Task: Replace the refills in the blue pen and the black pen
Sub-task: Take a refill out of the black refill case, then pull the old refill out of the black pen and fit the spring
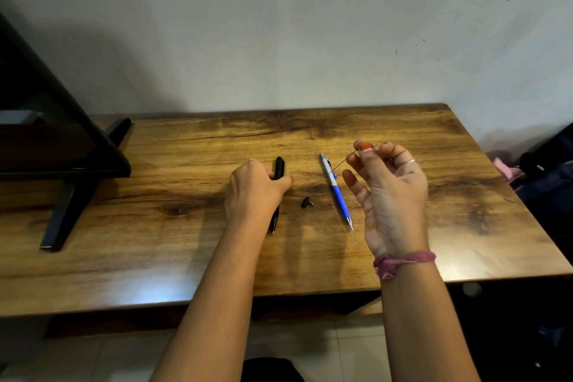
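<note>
The middle of the slim black plastic pen (278,183) is hidden under the left hand (252,192), so only its rounded far end and its near tip are seen; the fingers are curled over the barrel and the thumb is laid beside it, the pen lying on the brown wood-grain table (155,242), left of centre. A thin dark refill (342,162) is pinched between thumb and forefinger of the raised right hand (389,192), whose palm is turned toward the camera with the other fingers loosely bent; its near end is lost against the blue and silver pen (337,192), and whether it touches that pen cannot be told. The blue pen lies flat just left of the right hand, its tip pointing near and right. A small black pen part (307,202), too small to identify, rests between the two pens. A dark stand (71,195) at the far left is cut off by the frame edge.
</note>
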### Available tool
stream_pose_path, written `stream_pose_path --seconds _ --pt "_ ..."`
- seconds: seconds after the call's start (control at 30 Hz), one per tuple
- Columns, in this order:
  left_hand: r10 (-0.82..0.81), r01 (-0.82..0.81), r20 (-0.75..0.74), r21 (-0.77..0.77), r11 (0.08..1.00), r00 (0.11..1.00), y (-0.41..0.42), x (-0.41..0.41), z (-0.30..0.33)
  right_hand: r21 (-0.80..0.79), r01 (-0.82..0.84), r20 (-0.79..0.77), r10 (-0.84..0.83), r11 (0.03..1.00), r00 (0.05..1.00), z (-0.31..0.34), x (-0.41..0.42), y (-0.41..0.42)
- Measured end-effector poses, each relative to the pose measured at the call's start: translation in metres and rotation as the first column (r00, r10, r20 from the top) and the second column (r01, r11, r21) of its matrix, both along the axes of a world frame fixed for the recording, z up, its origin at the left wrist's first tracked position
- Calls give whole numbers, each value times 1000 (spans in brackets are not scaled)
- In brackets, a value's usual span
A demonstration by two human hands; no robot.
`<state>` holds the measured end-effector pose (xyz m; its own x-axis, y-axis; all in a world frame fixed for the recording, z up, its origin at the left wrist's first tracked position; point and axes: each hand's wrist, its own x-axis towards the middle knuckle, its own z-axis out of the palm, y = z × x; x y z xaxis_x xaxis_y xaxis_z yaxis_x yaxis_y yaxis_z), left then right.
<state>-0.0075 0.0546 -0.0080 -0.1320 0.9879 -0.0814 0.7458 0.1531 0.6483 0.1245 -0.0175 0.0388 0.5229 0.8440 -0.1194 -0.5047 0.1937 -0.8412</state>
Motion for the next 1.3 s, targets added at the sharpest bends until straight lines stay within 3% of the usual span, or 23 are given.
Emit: stream_pose_path --seconds 0.27,0.4,0.5,0.6,0.7,0.77,1.0,1.3 --pt "-25 25 -12 -4 1000 1000 0 4 3 -34 14 2 -14 999 1000 -3 1 1" --pt "-48 33 210 77 997 977 -7 6 15 -14 56 71 -55 998 996 3 3 0" --pt "-180 134 415 137 981 892 -18 4 22 42 106 185 -112 994 976 15 7 -5" --pt "-298 221 599 200 954 743 -33 3 28 140 165 270 -198 976 942 30 9 -11" --pt "-368 297 700 227 927 613 -46 0 32 204 181 286 -236 962 929 41 9 -17" --pt "-388 323 722 235 917 573 -51 -3 32 230 191 286 -254 954 924 46 9 -20" --pt "-408 298 727 285 911 553 -57 -10 38 329 106 392 -238 938 889 50 3 -23" --pt "-428 310 675 297 903 600 -53 -12 36 395 35 490 -243 918 837 46 -1 -18"
